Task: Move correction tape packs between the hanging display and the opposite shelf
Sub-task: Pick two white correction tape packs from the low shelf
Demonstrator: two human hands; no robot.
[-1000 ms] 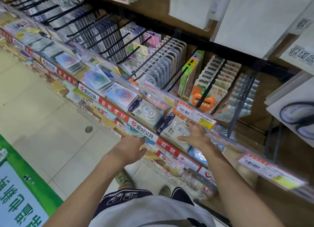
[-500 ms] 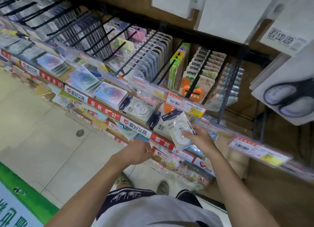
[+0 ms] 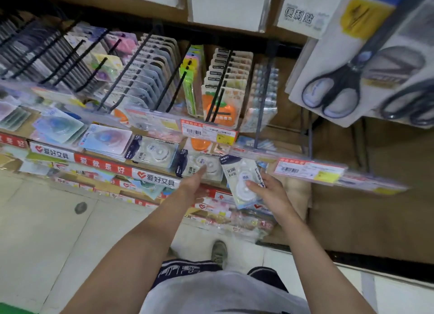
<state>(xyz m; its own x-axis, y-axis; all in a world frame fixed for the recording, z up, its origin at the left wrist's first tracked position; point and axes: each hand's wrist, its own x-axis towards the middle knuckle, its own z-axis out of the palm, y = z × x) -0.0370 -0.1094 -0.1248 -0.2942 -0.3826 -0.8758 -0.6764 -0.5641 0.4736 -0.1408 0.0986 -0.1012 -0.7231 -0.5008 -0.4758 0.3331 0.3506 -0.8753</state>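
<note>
At the shelf's (image 3: 103,166) left end lie stacks of pastel blister packs, and further along its front edge, behind the red label strip, sit white correction tape packs with dark headers. The left hand (image 3: 195,184) reaches to the stack (image 3: 202,166) near the shelf's middle, fingers straight and together, the tips touching the top pack's clear bubble without closing round it. Just to the right, the right hand (image 3: 270,191) holds one pack (image 3: 242,182) lifted clear of the shelf, in front of its front edge and below the price rail (image 3: 310,170); the thumb lies across the bubble face and the fingers curl round the pack's right edge, so it is pinched front to back. The pack tilts, dark header up. Above, pegs (image 3: 164,83) carry rows of hanging cards, and scissors (image 3: 338,88) hang at the far right. The pack looks light: thin card with a moulded plastic shell over a small dispenser. The card should be fairly stiff but will bend if squeezed at a corner, and the glossy shell is probably slippery, so a hold on the card edges beside the bubble seems safest. To hang it, the header end needs to stay free of the fingers, since the peg hole is likely there, though I cannot see one.
</note>
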